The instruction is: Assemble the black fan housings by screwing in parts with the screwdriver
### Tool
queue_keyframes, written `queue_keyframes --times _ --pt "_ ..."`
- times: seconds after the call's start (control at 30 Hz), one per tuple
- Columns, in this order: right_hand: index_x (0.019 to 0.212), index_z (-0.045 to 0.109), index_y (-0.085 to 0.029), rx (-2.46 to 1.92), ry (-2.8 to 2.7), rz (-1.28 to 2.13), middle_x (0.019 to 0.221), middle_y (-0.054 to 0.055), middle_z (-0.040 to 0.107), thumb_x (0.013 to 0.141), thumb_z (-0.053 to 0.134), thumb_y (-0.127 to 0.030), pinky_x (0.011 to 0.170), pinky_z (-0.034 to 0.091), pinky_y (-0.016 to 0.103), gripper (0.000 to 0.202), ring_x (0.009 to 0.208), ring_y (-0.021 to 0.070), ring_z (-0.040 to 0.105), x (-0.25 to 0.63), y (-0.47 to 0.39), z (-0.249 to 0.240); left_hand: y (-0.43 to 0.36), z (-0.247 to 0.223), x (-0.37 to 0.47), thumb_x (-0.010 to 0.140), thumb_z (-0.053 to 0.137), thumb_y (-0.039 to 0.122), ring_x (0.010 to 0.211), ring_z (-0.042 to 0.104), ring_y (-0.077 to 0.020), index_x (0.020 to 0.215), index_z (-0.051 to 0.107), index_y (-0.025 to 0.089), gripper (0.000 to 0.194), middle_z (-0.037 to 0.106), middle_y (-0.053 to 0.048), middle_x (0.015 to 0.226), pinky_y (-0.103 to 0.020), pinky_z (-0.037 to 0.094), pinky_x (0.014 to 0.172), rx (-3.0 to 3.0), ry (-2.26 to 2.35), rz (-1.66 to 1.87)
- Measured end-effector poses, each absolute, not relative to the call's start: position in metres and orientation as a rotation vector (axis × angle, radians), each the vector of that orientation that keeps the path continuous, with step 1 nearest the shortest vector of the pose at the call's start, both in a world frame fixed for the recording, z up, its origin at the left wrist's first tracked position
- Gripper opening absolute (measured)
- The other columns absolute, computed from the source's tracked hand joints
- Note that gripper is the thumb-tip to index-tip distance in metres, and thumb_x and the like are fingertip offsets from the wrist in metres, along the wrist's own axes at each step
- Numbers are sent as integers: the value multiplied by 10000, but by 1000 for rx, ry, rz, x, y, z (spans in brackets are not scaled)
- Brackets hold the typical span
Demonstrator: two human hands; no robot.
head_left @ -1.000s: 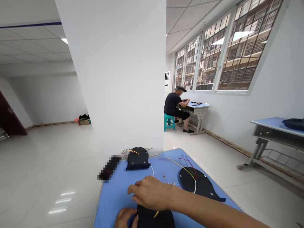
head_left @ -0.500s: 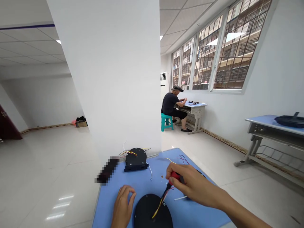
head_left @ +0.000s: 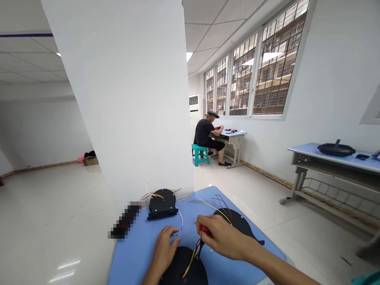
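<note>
My right hand is closed around the red handle of a screwdriver. Its dark shaft points down at the edge of a round black housing, beside a bundle of yellow, white and dark wires. The tip's exact contact is hard to see. At the housing's left rim lies my left hand, its thumb and fingers curled towards each other. A tiny shiny bit shows between those fingertips, too small to name. The housing's lower part runs out of view.
Two similar black housings with loose wires lie on the blue table: one at the back left, one right, partly behind my right hand. A white pillar stands behind. Another person sits at a far desk.
The view has turned right. My left hand has moved closer to my right hand, above the housing's rim. The screwdriver stands steeper and lower, and more of the right-hand housing shows.
</note>
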State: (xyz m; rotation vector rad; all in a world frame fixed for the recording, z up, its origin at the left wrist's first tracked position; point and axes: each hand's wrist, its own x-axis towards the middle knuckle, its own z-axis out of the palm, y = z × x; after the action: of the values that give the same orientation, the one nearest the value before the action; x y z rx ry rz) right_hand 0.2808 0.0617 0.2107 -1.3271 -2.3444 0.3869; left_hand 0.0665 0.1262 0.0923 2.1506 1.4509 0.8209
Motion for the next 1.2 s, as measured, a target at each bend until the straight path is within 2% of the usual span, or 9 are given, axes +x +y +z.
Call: queue_keyframes --times 0.27,0.37,0.5,0.63,0.73,0.87,0.93,1.07,1.2 --pt "869 590 -208 -1435 -2423 262 812 17 688 859 463 -112 650 406 238 159 739 166 617 274 64 214 73 103 84 882 516 332 964 605 -231 925 659 224 185 691 -60 970 -366 476 884 2165 1097 804" --pt "909 597 -188 -1535 -2450 176 809 61 710 908 487 -213 646 416 279 113 735 219 652 266 64 209 72 95 89 766 651 258 1042 579 -268 986 673 198 229 679 -89 1069 -410 447 945 2197 1199 701" --pt "923 599 -111 -1659 -2482 46 746 166 703 946 467 -313 636 425 363 243 692 322 672 257 69 204 75 84 90 675 682 158 1105 559 -283 1039 687 200 366 656 -93 1160 -430 419 987 2232 1292 629" --pt "963 607 -172 -1361 -2717 94 871 83 723 884 518 -194 798 442 322 121 815 238 680 266 76 214 77 83 90 687 714 209 1114 561 -284 1048 690 228 363 659 -79 1162 -424 420 986 2267 1274 620" --pt "1057 604 -232 -1190 -2814 135 966 18 723 776 613 -159 889 415 289 290 944 208 657 275 80 224 76 87 90 665 745 217 1132 552 -290 1056 690 225 394 649 -81 1184 -426 407 1001 2247 1287 578" --pt "1079 613 -102 -1507 -2697 35 829 146 721 878 543 -321 716 459 381 305 776 304 674 272 83 225 79 86 88 639 764 248 1130 554 -298 1036 698 234 403 657 -73 1171 -435 413 997 2199 1259 578" --pt "1068 616 -123 -1453 -2726 59 888 136 718 903 485 -243 713 452 351 243 788 268 672 268 82 224 85 81 85 746 677 342 1119 570 -284 1015 707 250 286 678 -60 1140 -436 419 997 2133 1205 666" --pt "1059 594 -224 -1011 -2840 83 1092 40 666 742 634 -195 831 419 287 321 959 206 620 261 80 222 99 72 80 950 308 354 1045 611 -230 1020 710 232 426 706 -58 1055 -407 453 976 1957 1242 853" --pt "973 615 -150 -1278 -2741 -24 863 94 688 907 468 -254 674 423 326 192 721 225 633 256 81 220 104 77 86 806 524 213 951 596 -240 839 751 240 231 701 -28 911 -399 471 898 2020 1299 788"
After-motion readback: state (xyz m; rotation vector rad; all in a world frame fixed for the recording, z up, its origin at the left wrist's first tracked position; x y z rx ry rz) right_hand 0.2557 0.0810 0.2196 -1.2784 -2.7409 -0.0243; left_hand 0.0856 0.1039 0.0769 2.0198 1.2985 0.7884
